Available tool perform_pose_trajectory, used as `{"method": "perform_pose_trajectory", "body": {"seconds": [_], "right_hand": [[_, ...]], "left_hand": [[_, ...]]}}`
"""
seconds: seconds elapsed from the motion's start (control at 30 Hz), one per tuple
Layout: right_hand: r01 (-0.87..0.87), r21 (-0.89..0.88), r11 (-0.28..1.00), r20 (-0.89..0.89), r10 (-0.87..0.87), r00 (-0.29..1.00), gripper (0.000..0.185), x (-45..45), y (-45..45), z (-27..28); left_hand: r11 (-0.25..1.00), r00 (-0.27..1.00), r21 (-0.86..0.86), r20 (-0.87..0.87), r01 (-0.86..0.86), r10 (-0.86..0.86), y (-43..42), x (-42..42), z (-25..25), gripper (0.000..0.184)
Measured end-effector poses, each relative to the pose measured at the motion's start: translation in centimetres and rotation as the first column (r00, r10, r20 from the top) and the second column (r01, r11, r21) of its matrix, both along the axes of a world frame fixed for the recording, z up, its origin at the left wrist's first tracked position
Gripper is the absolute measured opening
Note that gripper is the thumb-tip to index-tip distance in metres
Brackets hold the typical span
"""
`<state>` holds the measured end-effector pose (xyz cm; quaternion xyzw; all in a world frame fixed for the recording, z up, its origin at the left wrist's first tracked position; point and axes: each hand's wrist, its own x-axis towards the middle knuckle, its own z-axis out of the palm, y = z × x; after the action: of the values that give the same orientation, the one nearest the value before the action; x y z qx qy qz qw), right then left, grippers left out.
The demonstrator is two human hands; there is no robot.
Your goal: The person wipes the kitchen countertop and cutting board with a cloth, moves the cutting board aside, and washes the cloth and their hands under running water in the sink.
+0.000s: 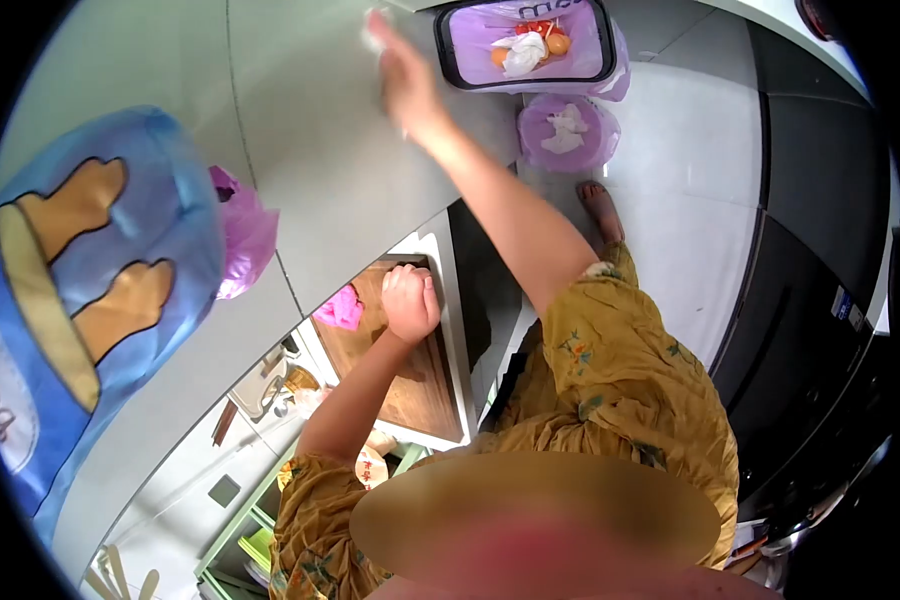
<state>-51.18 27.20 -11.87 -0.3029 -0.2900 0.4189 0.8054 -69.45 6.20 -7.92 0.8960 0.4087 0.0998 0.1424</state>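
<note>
My left hand [410, 303] is curled into a fist over the wooden chopping board [406, 390], near its far end. Whatever it may hold is hidden inside the fingers. Beside it on the board lies a bright pink cloth-like bundle [340, 308]. My right hand [410, 92] is stretched far forward over the grey tiled surface, smeared by motion. Something whitish shows around its fingertips, too blurred to name. Just right of that hand is a black-rimmed bin [444, 50] lined with a lilac bag, holding eggshell-like pieces, red scraps and a crumpled white tissue.
A smaller lilac-lined bin [530, 150] with white tissue stands on the floor near my foot [598, 205]. At left hang a blue printed cover [170, 220] and a purple plastic bag [248, 240]. Dark cabinets [820, 200] line the right; a green rack [240, 550] is lower left.
</note>
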Motion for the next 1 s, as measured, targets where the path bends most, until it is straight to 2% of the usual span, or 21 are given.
{"method": "perform_pose_trajectory", "body": {"seconds": [0.03, 0.1, 0.13, 0.23, 0.3, 0.37, 0.47, 0.53, 0.6, 0.7, 0.77, 0.83, 0.9, 1.0], "right_hand": [[-0.050, 0.055, 0.997, -0.018, 0.051, 0.999, 0.051, -0.6, -2.1, 1.9], [-0.003, 0.278, 0.961, 0.270, -0.075, 0.960, 0.053, -0.4, -5.4, 8.7], [0.041, 0.384, 0.922, 0.437, -0.221, 0.872, 0.055, 0.1, -5.6, 11.0], [0.083, 0.250, 0.965, 0.419, -0.185, 0.889, 0.050, 1.3, -0.5, 8.8], [0.047, 0.076, 0.996, 0.139, -0.058, 0.989, 0.052, 2.2, 3.7, 4.0], [0.126, -0.026, 0.992, 0.155, -0.121, 0.980, 0.055, 2.6, 3.6, 0.5], [0.136, -0.032, 0.990, 0.178, -0.129, 0.976, 0.056, -0.2, -0.5, 1.4], [-0.004, 0.136, 0.991, 0.125, -0.014, 0.992, 0.055, -0.7, -4.7, 8.5], [0.015, 0.404, 0.915, 0.359, -0.174, 0.917, 0.055, 0.5, -4.5, 14.7], [0.145, 0.459, 0.877, 0.321, -0.316, 0.893, 0.050, 1.8, 2.4, 14.5], [0.059, 0.216, 0.975, 0.212, -0.106, 0.972, 0.048, 3.3, 5.9, 11.5], [0.104, 0.159, 0.982, 0.064, -0.116, 0.991, 0.048, 4.0, 6.7, 8.4], [0.107, -0.043, 0.993, 0.143, -0.100, 0.985, 0.050, 3.3, 5.4, 6.1], [0.147, 0.016, 0.989, 0.301, -0.145, 0.943, 0.052, 0.3, 0.9, 8.3]], "left_hand": [[1.000, 1.000, -0.001, -0.014, 0.001, -0.001, -0.1, -0.2, 0.0, 0.004], [1.000, 1.000, -0.002, -0.025, 0.001, -0.001, 0.1, -0.2, -0.2, 0.005], [1.000, 1.000, 0.002, -0.023, 0.003, -0.003, 0.1, -0.1, -0.1, 0.005], [1.000, 1.000, 0.022, -0.018, 0.006, -0.006, 0.3, 0.1, -0.1, 0.005], [0.999, 1.000, 0.037, -0.018, -0.001, 0.002, 0.2, 0.2, 0.0, 0.004], [0.999, 0.999, 0.030, -0.029, -0.013, 0.014, 0.1, 0.5, 0.3, 0.004], [0.999, 0.999, 0.042, -0.032, -0.015, 0.016, 0.0, 0.5, 0.2, 0.005], [0.998, 0.999, 0.055, -0.038, -0.009, 0.011, 0.1, 0.4, 0.0, 0.005], [0.999, 0.998, 0.034, -0.052, -0.021, 0.023, 0.0, 0.5, 0.2, 0.006], [0.999, 0.998, 0.035, -0.053, -0.028, 0.030, 0.1, 0.2, 0.1, 0.006], [0.999, 0.998, 0.029, -0.051, -0.031, 0.033, 0.1, 0.3, 0.1, 0.006], [0.999, 0.997, 0.005, -0.065, -0.039, 0.039, -0.1, 0.2, 0.4, 0.006], [0.999, 0.997, 0.007, -0.055, -0.046, 0.046, 0.1, 0.1, 0.2, 0.006], [0.999, 0.996, 0.008, -0.080, -0.043, 0.044, 0.2, 0.2, 0.3, 0.006]]}}
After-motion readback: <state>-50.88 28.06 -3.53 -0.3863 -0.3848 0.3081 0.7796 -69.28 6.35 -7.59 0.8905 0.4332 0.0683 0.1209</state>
